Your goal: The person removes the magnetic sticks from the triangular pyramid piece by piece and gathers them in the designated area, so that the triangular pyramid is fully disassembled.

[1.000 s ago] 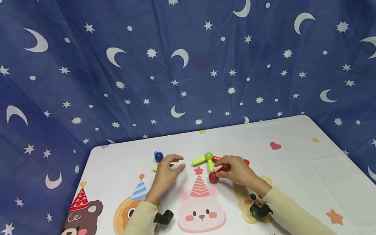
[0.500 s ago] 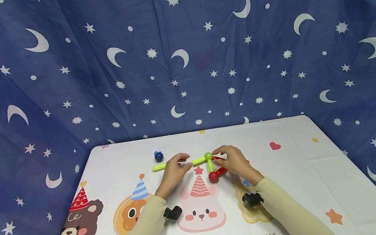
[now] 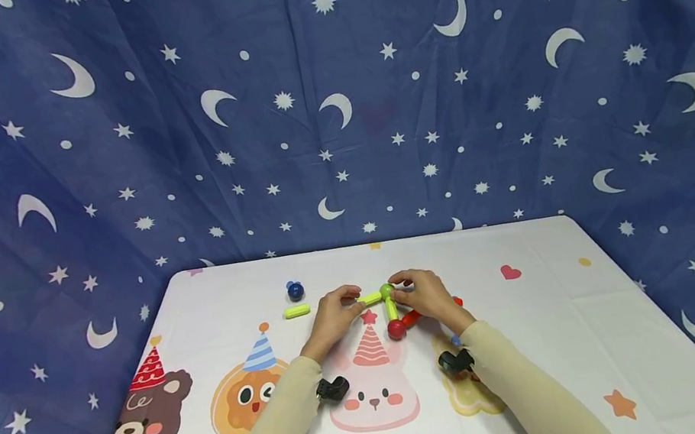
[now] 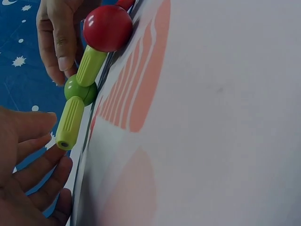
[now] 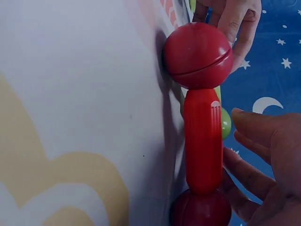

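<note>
Small frame of rods and balls (image 3: 393, 310) flat on desk (image 3: 550, 336), mid-width, toward far half: green ball (image 3: 387, 289) as hub, green rod (image 3: 372, 297) running left, second green rod (image 3: 391, 308) running toward red ball (image 3: 396, 329), red rod (image 3: 411, 317) off that ball to the right. Left hand (image 3: 334, 315) at free end of left green rod, fingers lightly curled, fingertips (image 4: 44, 123) just beside rod tip; contact not certain, nothing gripped. Right hand (image 3: 426, 294) over hub, fingertips at green ball; whether pinching it cannot be told. Judged light, hard, smooth plastic; joints probably magnetic, so likely to hinge or part if lifted by one end. Balls slippery and apt to roll; ribbed rod shafts the better hold, near a joint, with second hand steadying hub. Loose green rod (image 3: 297, 311) and blue ball (image 3: 294, 290) lying left, near but apart from frame. Open room to right and toward near edge; far edge close behind, backed by star cloth (image 3: 326, 96).
</note>
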`<state>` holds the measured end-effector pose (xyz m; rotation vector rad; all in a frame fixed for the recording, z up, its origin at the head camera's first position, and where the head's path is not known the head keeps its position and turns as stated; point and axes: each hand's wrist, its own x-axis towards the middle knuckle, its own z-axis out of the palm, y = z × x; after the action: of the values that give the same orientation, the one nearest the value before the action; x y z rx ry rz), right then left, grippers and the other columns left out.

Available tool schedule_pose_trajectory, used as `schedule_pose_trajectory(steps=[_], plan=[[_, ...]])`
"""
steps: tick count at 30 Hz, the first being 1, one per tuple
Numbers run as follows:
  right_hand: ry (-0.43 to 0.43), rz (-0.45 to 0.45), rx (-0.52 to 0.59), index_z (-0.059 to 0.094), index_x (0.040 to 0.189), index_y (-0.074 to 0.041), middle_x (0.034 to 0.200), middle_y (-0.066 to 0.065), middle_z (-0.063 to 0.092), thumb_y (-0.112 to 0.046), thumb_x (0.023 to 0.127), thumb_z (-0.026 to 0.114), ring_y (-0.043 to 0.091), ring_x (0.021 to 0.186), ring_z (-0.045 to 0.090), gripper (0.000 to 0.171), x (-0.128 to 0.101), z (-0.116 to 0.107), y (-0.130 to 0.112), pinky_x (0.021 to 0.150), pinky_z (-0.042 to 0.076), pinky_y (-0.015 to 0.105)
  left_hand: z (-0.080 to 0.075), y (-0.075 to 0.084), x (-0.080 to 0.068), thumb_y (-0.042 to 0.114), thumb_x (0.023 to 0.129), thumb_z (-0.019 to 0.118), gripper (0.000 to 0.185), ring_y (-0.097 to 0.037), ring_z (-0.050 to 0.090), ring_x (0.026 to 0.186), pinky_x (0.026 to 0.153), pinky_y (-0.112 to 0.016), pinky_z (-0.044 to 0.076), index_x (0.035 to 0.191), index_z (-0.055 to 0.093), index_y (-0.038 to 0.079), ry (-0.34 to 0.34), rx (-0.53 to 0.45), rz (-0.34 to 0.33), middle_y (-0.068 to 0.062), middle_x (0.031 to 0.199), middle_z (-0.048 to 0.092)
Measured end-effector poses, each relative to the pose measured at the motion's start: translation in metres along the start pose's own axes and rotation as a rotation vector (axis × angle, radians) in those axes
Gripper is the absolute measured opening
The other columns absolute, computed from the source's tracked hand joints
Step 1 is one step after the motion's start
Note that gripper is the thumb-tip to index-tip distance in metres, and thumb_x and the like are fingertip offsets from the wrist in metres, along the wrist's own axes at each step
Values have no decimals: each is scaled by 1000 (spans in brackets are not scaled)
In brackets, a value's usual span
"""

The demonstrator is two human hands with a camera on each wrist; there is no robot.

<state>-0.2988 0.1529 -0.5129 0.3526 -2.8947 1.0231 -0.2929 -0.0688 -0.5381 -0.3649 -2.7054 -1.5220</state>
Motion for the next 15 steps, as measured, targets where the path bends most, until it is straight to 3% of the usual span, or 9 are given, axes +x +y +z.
schedule_pose_trajectory(steps=[15], plan=[[-39,44,11,71,119,-17,107,3,75,-26,88,74,22,101,67,32,11,8,3,96,49,44,15,4,8,16,89,70,28,-22,64,104,96,-43,49,117,70,11,-19,97,-36,-7,111,72]])
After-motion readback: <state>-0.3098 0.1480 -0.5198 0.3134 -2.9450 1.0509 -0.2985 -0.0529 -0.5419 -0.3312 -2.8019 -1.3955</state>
